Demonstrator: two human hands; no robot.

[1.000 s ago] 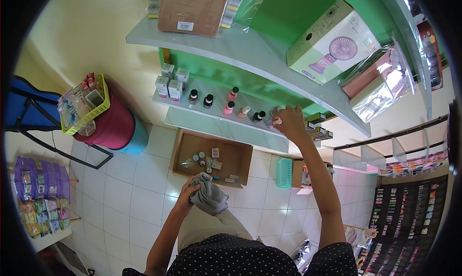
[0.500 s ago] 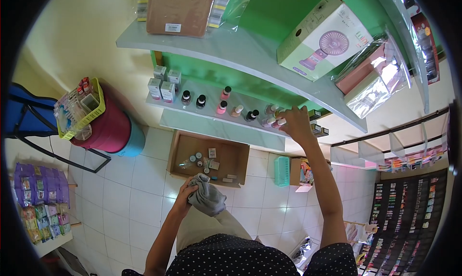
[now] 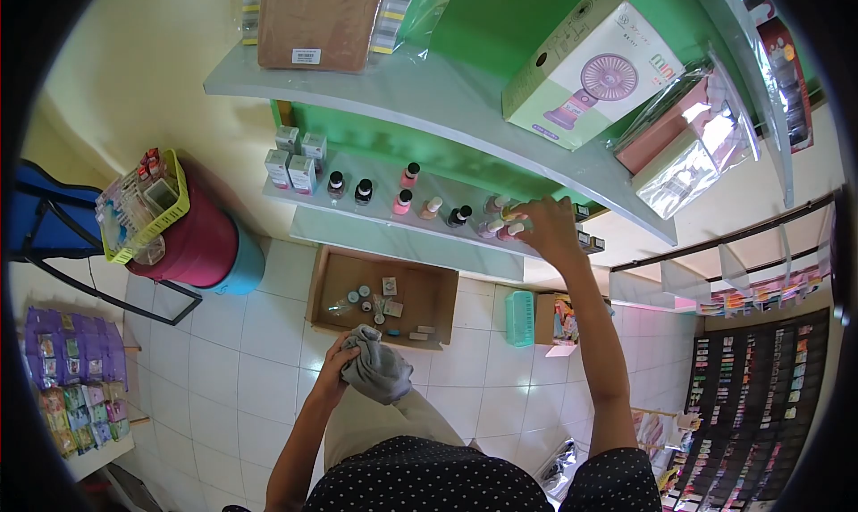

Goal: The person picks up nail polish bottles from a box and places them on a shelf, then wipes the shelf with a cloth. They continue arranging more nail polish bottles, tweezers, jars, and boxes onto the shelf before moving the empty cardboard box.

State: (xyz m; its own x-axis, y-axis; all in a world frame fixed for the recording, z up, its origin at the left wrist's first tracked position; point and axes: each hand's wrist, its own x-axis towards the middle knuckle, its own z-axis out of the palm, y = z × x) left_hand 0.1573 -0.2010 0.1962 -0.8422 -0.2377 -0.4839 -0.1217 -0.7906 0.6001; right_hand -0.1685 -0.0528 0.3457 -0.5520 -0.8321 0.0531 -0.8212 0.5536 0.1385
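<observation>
On the middle shelf [image 3: 375,183], at the right end of a row of small bottles, the right hand [image 3: 547,226] is stretched out with its fingers curled around a pale-capped bottle [image 3: 511,214]; just beside it stand pink-capped bottles [image 3: 497,230], then a black-capped one [image 3: 458,215]; further left are more bottles [image 3: 362,190] and small white boxes [image 3: 293,159]; whether the bottle is lifted or resting I cannot tell; the left hand [image 3: 332,365] is low by the waist, closed tight on a bunched grey cloth [image 3: 377,369]; beneath, an open cardboard box [image 3: 429,290] sits on the tiled floor; on the upper shelf a fan box [image 3: 585,65] leans; a yellow basket [image 3: 147,213] tops a red drum at left.
</observation>
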